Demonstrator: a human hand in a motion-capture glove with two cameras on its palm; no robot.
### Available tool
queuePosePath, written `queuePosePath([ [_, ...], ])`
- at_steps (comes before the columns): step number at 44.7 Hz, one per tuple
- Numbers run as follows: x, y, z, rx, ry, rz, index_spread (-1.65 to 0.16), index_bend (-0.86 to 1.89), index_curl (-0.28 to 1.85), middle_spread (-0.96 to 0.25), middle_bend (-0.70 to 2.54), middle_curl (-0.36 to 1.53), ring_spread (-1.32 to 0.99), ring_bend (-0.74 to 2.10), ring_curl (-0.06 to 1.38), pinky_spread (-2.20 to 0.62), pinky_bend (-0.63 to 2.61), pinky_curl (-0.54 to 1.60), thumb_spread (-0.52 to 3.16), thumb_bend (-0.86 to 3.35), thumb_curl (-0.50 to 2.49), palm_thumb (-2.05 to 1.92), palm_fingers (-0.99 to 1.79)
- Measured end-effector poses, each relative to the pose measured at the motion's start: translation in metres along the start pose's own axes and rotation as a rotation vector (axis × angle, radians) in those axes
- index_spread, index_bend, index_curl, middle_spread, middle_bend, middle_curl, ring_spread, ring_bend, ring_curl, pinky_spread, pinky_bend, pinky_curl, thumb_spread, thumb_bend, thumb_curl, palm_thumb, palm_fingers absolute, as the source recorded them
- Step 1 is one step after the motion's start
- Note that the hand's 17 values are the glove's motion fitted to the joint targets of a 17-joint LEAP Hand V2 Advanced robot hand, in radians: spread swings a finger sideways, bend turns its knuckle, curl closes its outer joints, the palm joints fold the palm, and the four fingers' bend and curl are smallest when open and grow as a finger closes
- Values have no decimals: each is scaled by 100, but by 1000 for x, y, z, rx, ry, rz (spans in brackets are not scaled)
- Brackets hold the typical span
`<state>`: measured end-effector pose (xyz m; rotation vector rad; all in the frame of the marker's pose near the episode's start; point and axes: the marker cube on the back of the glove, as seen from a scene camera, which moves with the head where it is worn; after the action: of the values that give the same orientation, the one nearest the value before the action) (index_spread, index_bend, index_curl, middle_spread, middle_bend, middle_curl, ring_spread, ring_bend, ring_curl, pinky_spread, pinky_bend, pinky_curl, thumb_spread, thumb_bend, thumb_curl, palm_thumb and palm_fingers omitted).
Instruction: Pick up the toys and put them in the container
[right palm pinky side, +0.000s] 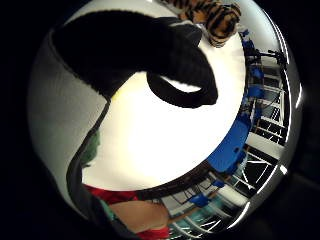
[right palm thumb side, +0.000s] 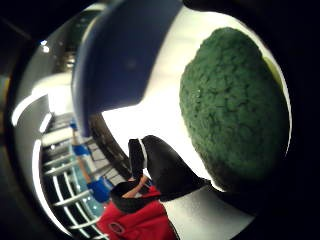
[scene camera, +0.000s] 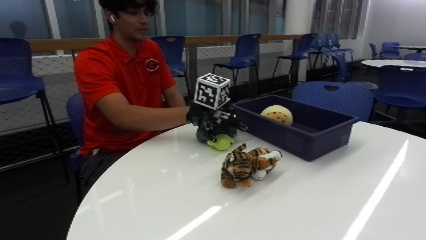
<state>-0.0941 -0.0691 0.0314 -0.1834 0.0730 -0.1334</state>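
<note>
The black-gloved right hand (scene camera: 212, 120) gripped a green plush toy (scene camera: 219, 142) beside the dark blue plastic container (scene camera: 313, 134), near the striped tiger plush (scene camera: 247, 165).

Outside view: across round white table (scene camera: 279, 200), facing seated person.
Palm views: close over table; little-finger side shares striped plush tiger (right palm pinky side: 215, 17) (scene camera: 247, 165).

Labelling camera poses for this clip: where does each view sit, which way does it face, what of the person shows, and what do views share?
Outside view: across the table, facing the seated person; shows torso, arms, gloved right hand on the green toy, near the blue container.
Little-finger palm view: on that hand, looking over the tabletop; black gloved fingers curl across it, tiger toy at the edge.
Thumb palm view: same hand, close on the green toy and container wall.
Shared: tiger toy in the outside and little-finger views.
</note>
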Motion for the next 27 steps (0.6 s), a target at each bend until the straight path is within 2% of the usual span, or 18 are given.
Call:
queuePosePath([
  [13,6,-6,26,-89,34,20,-35,14,29,-3,12,25,5,20,22,12,123,44,104,-4,25,-3,-11],
  [22,6,-2,26,-77,78,40,-38,18,29,-9,25,28,1,46,28,1,108,38,116,1,29,8,17],
  [27,4,1,25,-41,77,53,-39,27,33,-13,23,29,-10,58,32,-12,100,35,125,6,32,17,39],
])
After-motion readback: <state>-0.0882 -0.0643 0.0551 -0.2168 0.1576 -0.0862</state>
